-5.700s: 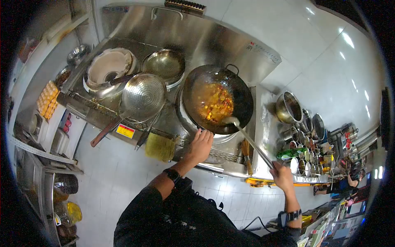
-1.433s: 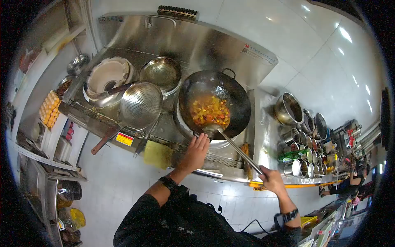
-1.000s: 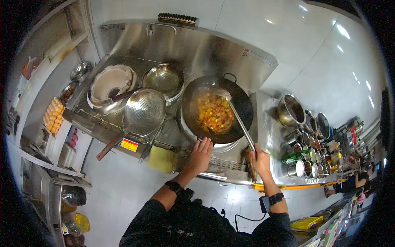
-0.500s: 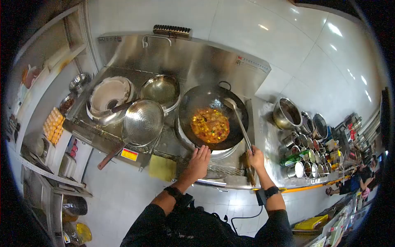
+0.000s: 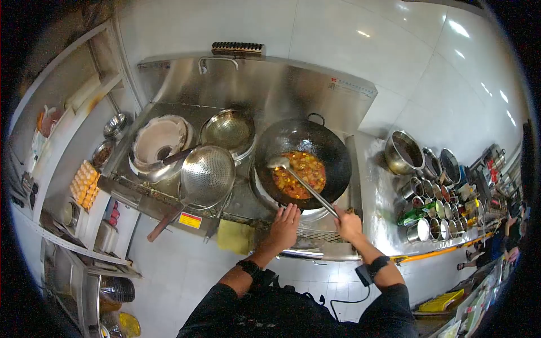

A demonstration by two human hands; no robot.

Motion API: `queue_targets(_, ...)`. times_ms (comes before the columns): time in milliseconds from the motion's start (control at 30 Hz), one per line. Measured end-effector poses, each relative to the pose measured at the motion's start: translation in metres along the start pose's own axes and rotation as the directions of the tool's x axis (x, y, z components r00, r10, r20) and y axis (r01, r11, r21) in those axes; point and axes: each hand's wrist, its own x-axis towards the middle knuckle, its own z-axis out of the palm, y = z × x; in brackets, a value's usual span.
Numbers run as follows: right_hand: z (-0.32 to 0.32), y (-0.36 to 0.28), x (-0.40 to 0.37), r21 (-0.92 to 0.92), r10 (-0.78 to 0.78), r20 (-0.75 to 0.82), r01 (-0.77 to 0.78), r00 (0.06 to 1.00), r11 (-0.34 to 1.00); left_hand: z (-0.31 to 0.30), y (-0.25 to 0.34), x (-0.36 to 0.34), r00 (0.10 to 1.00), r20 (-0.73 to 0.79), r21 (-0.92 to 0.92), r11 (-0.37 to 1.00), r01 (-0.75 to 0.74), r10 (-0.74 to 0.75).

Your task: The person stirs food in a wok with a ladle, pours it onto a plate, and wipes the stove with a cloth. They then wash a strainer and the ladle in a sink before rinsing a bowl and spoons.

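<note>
A black wok (image 5: 332, 166) sits on the right-hand burner, with a loop handle at its far rim. Inside lies a reddish-orange stir-fry (image 5: 309, 176) with yellow and dark bits. My right hand (image 5: 349, 225) is closed round the long handle of a metal wok spatula (image 5: 306, 186), whose head rests at the left side of the food. At the wok's near rim is my left hand (image 5: 285, 226), its fingers reaching over the edge and seeming to grip it; whatever is under the palm is hidden.
Left of the wok are a perforated strainer (image 5: 207, 176), a second strainer (image 5: 228, 129) and another burner (image 5: 160, 141). A yellow cloth (image 5: 235, 236) hangs at the front edge. Pots (image 5: 403, 152) and several seasoning containers (image 5: 418, 231) stand right. Eggs (image 5: 85, 183) sit on the left shelf.
The spatula's head has swung from the wok's upper right side across to the left of the food. My right hand has turned with it. My left hand stays at the near rim.
</note>
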Motion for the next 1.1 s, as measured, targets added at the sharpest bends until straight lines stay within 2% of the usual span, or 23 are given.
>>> queue_targets(100, -0.016, 0.007, -0.001, 0.045, 0.013, -0.044, -0.011, 0.999, 0.999, 0.01, 0.003, 0.0, 0.999, -0.051, -0.002, 1.0, 0.019, -0.019)
queue_targets(200, 0.02, 0.025, 0.04, 0.172, 0.014, -0.311, 0.042, 0.95, 0.984, -0.003, 0.004, 0.002, 1.0, 0.02, -0.013, 1.0, 0.003, -0.003)
queue_targets(233, 0.014, 0.015, 0.055, 0.344, 0.158, -0.231, -0.071, 0.96, 0.936, -0.002, 0.001, 0.003, 1.0, -0.006, -0.015, 1.0, -0.006, 0.006)
queue_targets(300, 0.008, -0.013, 0.085, 0.62, 0.379, 0.008, -0.302, 0.925, 0.724, 0.009, -0.002, 0.0, 0.998, -0.055, -0.02, 1.0, -0.017, 0.016)
queue_targets(400, 0.028, -0.028, 0.101, 0.775, 0.389, 0.146, -0.349, 0.91, 0.526, 0.019, -0.007, -0.003, 0.999, -0.037, 0.045, 0.999, -0.029, 0.03)
queue_targets(433, 0.034, -0.029, 0.097, 0.731, 0.335, 0.131, -0.319, 0.933, 0.603, 0.016, -0.007, -0.003, 0.999, -0.028, 0.013, 0.999, -0.035, 0.035)
queue_targets(533, 0.076, 0.0, 0.07, 0.525, 0.025, -0.071, 0.016, 0.997, 0.851, 0.011, -0.001, -0.002, 1.0, -0.01, 0.003, 1.0, 0.004, -0.004)
queue_targets(600, 0.055, 0.015, 0.028, 0.178, -0.117, -0.218, 0.157, 0.969, 0.972, 0.01, -0.001, -0.001, 1.0, -0.017, -0.009, 1.0, 0.007, -0.007)
queue_targets(667, -0.015, 0.005, -0.002, -0.063, -0.013, 0.067, 0.017, 0.998, 0.998, 0.011, 0.002, -0.003, 1.0, -0.014, -0.018, 1.0, 0.009, -0.009)
queue_targets(767, -0.029, 0.025, -0.02, -0.124, -0.01, -0.046, 0.005, 0.999, 0.992, 0.013, 0.001, -0.001, 1.0, -0.026, -0.02, 1.0, 0.012, -0.013)
queue_targets(867, -0.016, 0.044, -0.014, -0.075, 0.07, -0.167, -0.084, 0.983, 0.994, 0.013, 0.0, 0.0, 0.998, -0.055, -0.022, 1.0, 0.018, -0.019)
queue_targets(967, -0.011, 0.049, 0.004, -0.107, 0.241, -0.055, -0.245, 0.969, 0.964, 0.015, 0.002, 0.0, 0.996, -0.09, -0.017, 1.0, 0.012, -0.014)
queue_targets(1067, -0.012, 0.042, -0.007, 0.058, 0.215, -0.117, -0.21, 0.97, 0.976, 0.013, -0.002, 0.005, 0.987, -0.16, 0.01, 1.0, -0.026, 0.027)
queue_targets(1100, -0.012, 0.046, -0.013, 0.121, 0.155, -0.185, -0.134, 0.97, 0.984, 0.02, -0.006, 0.01, 0.981, -0.192, 0.016, 0.999, -0.038, 0.04)
